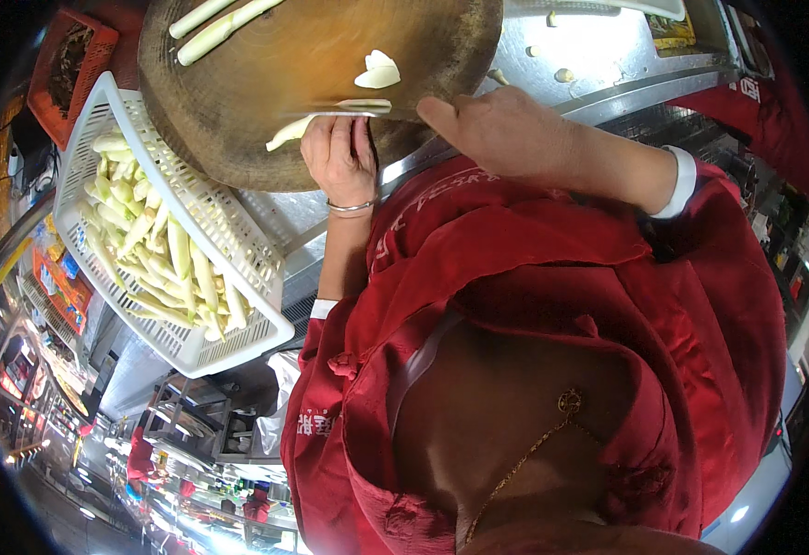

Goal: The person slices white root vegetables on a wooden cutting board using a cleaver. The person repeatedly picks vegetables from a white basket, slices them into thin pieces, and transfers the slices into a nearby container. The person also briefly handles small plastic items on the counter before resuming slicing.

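Observation:
My left hand (340,156) presses a pale peeled stalk (283,134), apparently a water bamboo shoot, on the round wooden chopping block (251,90). The fingers are curled beside the blade of a kitchen knife (408,114), seen almost edge-on. My right hand (508,132) grips this knife from the right, its handle hidden in the fist. Along the blade's far side lies a thin slice (364,104). Just beyond it, a few cut slices (378,72) overlap. Two whole stalks (227,31) rest at the block's far left.
A white plastic basket (189,364) full of pale stalks stands left of the block. Behind it is a red crate (99,55). Small cut ends (564,75) are scattered on the steel counter (612,69) at right. Distant people in red (142,454) appear lower left.

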Demonstrator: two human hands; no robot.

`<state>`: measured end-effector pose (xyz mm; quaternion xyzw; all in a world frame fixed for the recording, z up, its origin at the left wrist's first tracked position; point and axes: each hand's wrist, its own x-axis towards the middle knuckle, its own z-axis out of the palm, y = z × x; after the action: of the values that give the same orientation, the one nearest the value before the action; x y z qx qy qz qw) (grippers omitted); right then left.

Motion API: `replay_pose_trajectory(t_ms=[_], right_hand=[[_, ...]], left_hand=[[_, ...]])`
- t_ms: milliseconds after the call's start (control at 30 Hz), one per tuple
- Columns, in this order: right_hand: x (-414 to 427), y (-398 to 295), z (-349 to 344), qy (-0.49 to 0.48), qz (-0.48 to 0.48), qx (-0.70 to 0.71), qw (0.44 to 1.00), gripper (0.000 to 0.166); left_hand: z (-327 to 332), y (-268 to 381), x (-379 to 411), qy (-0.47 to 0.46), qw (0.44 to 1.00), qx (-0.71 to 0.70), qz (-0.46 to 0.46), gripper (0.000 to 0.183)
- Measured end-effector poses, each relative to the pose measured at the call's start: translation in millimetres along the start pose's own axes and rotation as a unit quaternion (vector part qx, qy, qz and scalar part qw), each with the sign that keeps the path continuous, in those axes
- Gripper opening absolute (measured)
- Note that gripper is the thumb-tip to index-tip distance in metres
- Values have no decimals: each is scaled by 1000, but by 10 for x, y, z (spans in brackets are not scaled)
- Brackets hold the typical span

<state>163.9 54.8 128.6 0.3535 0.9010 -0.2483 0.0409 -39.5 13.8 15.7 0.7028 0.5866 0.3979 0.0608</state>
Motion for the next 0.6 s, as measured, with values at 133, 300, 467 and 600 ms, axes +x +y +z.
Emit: replay_pose_trajectory(t_ms=[133,300,467,600], right_hand=[[153,-29,130,-1,5,22,1000,24],[168,75,109,22,-3,0,1000,26],[2,-31,72,53,-14,-36,998,28],[171,-69,171,27,-17,11,999,29]], left_hand=[[-2,-12,12,-3,1000,4,9,20],[-51,-48,37,-18,999,33,14,21],[-44,-60,18,-3,1000,-4,-9,22],[-46,-59,7,2,1000,-4,-15,20]])
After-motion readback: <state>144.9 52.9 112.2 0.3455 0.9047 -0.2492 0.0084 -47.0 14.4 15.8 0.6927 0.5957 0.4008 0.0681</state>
